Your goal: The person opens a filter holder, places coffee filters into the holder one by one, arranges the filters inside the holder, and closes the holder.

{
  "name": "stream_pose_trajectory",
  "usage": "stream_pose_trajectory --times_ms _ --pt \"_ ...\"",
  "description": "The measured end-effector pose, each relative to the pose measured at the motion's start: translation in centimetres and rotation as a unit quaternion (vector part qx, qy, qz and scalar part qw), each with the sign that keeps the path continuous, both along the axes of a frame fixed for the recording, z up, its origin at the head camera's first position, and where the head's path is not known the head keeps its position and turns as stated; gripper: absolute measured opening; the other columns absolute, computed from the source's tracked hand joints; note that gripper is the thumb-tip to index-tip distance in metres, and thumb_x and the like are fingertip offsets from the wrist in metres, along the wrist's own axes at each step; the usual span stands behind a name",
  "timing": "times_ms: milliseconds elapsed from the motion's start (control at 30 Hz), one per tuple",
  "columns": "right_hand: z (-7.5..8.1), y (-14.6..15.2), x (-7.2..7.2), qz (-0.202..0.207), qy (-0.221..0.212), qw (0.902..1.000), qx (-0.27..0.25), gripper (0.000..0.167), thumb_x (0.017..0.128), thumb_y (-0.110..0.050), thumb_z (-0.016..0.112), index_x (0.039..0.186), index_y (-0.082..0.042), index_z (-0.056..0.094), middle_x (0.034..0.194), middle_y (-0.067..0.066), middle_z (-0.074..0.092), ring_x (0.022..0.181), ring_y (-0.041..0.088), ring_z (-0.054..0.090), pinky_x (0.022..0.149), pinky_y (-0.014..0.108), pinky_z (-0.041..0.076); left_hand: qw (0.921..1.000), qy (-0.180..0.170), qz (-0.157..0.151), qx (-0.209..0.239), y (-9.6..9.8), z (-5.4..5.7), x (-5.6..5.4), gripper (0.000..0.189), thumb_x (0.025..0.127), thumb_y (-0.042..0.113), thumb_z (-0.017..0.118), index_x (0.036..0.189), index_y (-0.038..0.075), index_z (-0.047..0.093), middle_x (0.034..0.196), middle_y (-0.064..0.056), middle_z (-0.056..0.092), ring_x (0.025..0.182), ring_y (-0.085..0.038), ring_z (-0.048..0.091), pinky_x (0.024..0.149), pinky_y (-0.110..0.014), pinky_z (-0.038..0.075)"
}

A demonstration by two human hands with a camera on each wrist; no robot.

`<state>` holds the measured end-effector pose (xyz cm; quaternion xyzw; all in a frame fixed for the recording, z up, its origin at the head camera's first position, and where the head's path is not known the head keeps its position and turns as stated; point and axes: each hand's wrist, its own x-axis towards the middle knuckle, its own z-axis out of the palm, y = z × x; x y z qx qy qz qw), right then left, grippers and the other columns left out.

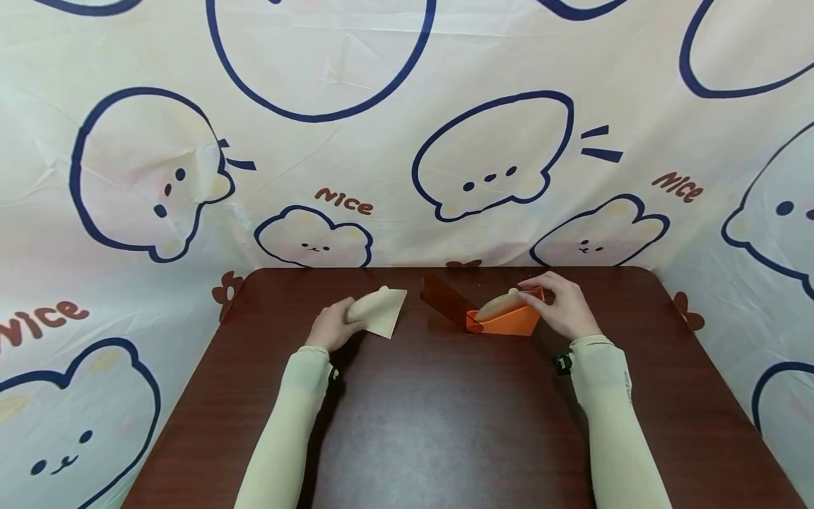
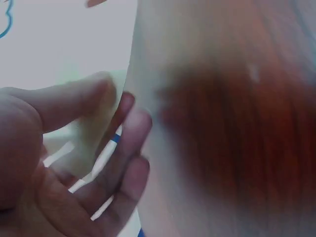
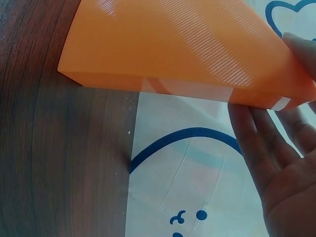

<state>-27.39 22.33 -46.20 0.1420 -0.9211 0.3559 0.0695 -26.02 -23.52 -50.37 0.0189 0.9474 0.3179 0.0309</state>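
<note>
On the left of the dark table, my left hand (image 1: 333, 325) pinches a thin cream sheet (image 1: 386, 314) with a curved upper edge. In the left wrist view, the thumb lies against the pale sheet (image 2: 64, 44), with fingers behind it. At the right, my right hand (image 1: 566, 304) grips the right end of an orange box (image 1: 509, 324). The right wrist view shows the box's ribbed orange side (image 3: 163, 44) between thumb and fingers. A cream piece (image 1: 499, 305) with a rounded edge sticks out of the box. The box's see-through brown flap (image 1: 445, 300) stands open leftward.
The brown wooden table (image 1: 407, 424) reaches back to a pale cloth (image 1: 381, 155) printed with blue cartoon outlines. That cloth also hangs along both sides. Long pale sleeves (image 1: 280, 431) cover both arms, and dark cameras sit at the wrists.
</note>
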Motion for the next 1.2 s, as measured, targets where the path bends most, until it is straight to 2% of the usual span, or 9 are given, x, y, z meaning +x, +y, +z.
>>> stream_pose_trajectory --times_ms 133,300,500,633,833,967,1200 --pt "0.0 0.1 -0.1 0.000 0.000 1.0000 0.000 0.027 0.098 -0.027 0.074 0.122 -0.015 0.075 0.113 0.006 0.069 0.100 0.024 0.057 0.085 0.029 0.050 0.9958 0.029 0.002 0.087 -0.4 0.4 -0.1 0.029 0.091 0.017 0.080 0.115 0.006 0.068 0.103 -0.015 0.075 0.081 -0.023 0.068 0.072 -0.036 0.052" --pt "0.2 0.0 0.0 0.000 0.000 1.0000 -0.001 0.027 0.098 -0.027 0.074 0.122 -0.015 0.075 0.112 0.006 0.069 0.099 0.024 0.056 0.084 0.028 0.051 0.9835 0.065 0.029 0.166 -0.7 1.0 0.0 0.027 0.086 0.021 0.086 0.108 0.006 0.077 0.100 -0.013 0.078 0.082 -0.022 0.062 0.070 -0.033 0.050" --pt "0.4 -0.1 0.0 -0.002 -0.001 1.0000 0.001 0.027 0.098 -0.025 0.074 0.122 -0.013 0.075 0.113 0.007 0.069 0.099 0.025 0.056 0.086 0.036 0.052 0.9685 0.098 0.046 0.225 -0.4 1.7 -0.1 0.027 0.090 0.029 0.083 0.105 0.007 0.078 0.099 -0.012 0.077 0.084 -0.019 0.064 0.068 -0.026 0.050" --pt "0.3 -0.1 0.0 -0.001 -0.004 1.0000 0.000 0.027 0.098 -0.025 0.073 0.123 -0.013 0.074 0.113 0.008 0.069 0.100 0.026 0.056 0.087 0.038 0.052 0.9634 0.122 0.040 0.235 -0.2 2.1 -0.1 0.024 0.093 0.026 0.080 0.106 0.006 0.077 0.092 -0.013 0.074 0.078 -0.021 0.061 0.064 -0.025 0.047" --pt "0.2 -0.1 0.0 0.001 0.009 1.0000 0.001 0.026 0.098 -0.025 0.074 0.122 -0.014 0.075 0.113 0.007 0.069 0.098 0.024 0.056 0.082 0.030 0.048 0.9660 0.147 0.027 0.211 0.0 2.9 0.1 0.022 0.098 0.026 0.074 0.107 0.006 0.075 0.087 -0.015 0.072 0.074 -0.023 0.057 0.062 -0.026 0.045" --pt "0.2 -0.2 -0.1 0.001 0.026 0.9997 0.000 0.025 0.098 -0.024 0.074 0.121 -0.013 0.075 0.113 0.006 0.069 0.098 0.023 0.056 0.082 0.029 0.047 0.9629 0.175 0.024 0.204 0.4 4.3 0.5 0.023 0.101 0.028 0.070 0.109 0.006 0.073 0.084 -0.015 0.070 0.073 -0.026 0.057 0.063 -0.026 0.045" --pt "0.9 -0.6 0.0 0.001 0.041 0.9991 -0.011 0.029 0.100 -0.024 0.072 0.126 -0.011 0.073 0.118 0.010 0.068 0.103 0.027 0.057 0.091 0.045 0.047 0.9471 0.242 0.004 0.210 1.5 7.3 1.1 0.023 0.102 0.029 0.068 0.106 0.007 0.071 0.080 -0.014 0.062 0.069 -0.022 0.051 0.060 -0.024 0.041"
